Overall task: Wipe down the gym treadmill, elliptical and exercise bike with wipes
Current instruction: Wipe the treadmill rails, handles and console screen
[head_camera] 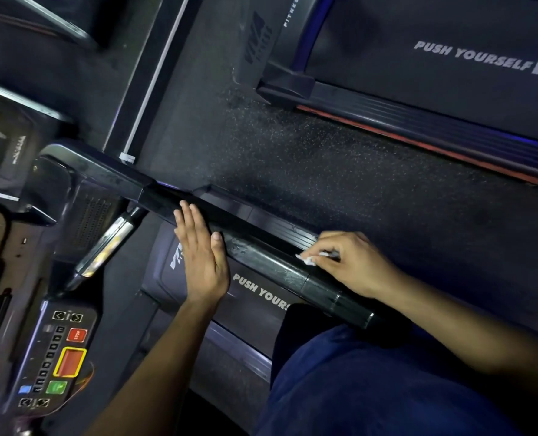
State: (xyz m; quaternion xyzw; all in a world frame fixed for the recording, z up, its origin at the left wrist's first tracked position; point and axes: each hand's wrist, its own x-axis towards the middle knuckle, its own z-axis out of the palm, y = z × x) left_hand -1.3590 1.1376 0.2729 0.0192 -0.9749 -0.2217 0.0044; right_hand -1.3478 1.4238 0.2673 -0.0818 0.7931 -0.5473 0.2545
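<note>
Handrail (270, 262) glossy black. Wipe (308, 259) white. Floor (324, 171) dark, pale-speckled. Belt (261, 297) black, white lettering. Far treadmill (418, 121) black, red edge stripe. Near-left panel (56, 357): red, green, blue buttons; one red button yellow-bordered. Trousers (387, 388) dark blue.

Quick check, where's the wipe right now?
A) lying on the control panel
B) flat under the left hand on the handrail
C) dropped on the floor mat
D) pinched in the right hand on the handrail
D: the white wipe is pinched in the fingers of the right hand against the black handrail, while the left hand lies flat and holds nothing.
</note>
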